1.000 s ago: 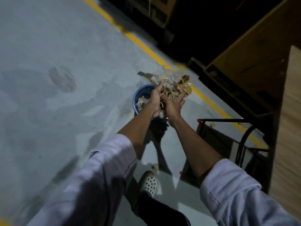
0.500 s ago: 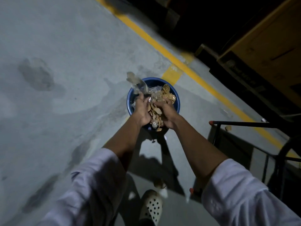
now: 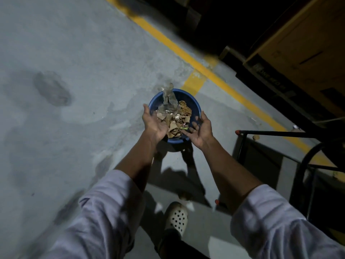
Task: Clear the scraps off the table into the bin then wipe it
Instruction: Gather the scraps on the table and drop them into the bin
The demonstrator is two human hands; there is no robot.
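A round blue bin [image 3: 194, 105] stands on the grey concrete floor below my hands. Brown cardboard scraps [image 3: 177, 121] and crumpled clear plastic [image 3: 168, 99] lie in it, the plastic sticking up above the far rim. My left hand [image 3: 154, 123] and my right hand [image 3: 201, 128] hover over the near side of the bin, palms facing each other, fingers spread, nothing held in either. The scraps show in the gap between the palms.
A black metal frame [image 3: 270, 134] with red end caps stands on the right. A yellow line [image 3: 186, 53] crosses the floor beyond the bin. Cardboard boxes [image 3: 298, 49] fill the dark upper right. My white perforated shoe [image 3: 176, 216] is below.
Both hands held a bundle of scraps over the bin, pressed together. Now they have parted and opened, and the scraps have dropped into the bin.
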